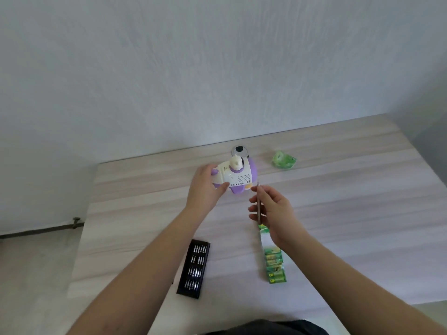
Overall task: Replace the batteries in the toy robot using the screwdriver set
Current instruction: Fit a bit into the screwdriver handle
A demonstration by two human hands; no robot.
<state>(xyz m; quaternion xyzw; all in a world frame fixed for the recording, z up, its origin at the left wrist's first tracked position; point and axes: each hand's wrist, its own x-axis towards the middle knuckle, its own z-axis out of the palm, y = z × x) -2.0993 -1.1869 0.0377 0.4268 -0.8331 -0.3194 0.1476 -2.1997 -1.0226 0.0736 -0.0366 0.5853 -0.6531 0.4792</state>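
At the far left of what matters, the bit case (193,269) of the screwdriver set lies open on the pale wood-grain surface (338,213), near the person, its rows of bits showing. One slot or more may be vacant, but the picture is too soft to tell.

Further in, the left hand (205,187) grips the toy robot (235,176), fingers curled round its white-and-purple body and the thumb pressed on the near side. The toy lies tipped on its side on the surface, well back toward the wall, with its grilled white face turned up. No battery door is visibly off, and no loose screw or cover shows beside it.

Just right of the toy, the right hand (273,209) pinches a slim screwdriver (258,204) between thumb and forefinger, the other fingers loosely spread below. The tip points up toward the toy's lower edge and is near it, though whether it touches cannot be told.

Under that wrist, a green pack of batteries (274,264) lies on the surface, apparently still wrapped. Far right and back, a crumpled green wrapper (284,160) rests near the wall.

So the work looks early: tool chosen, toy steadied. Opening the compartment, swapping the cells and refastening the door all seem left to do.
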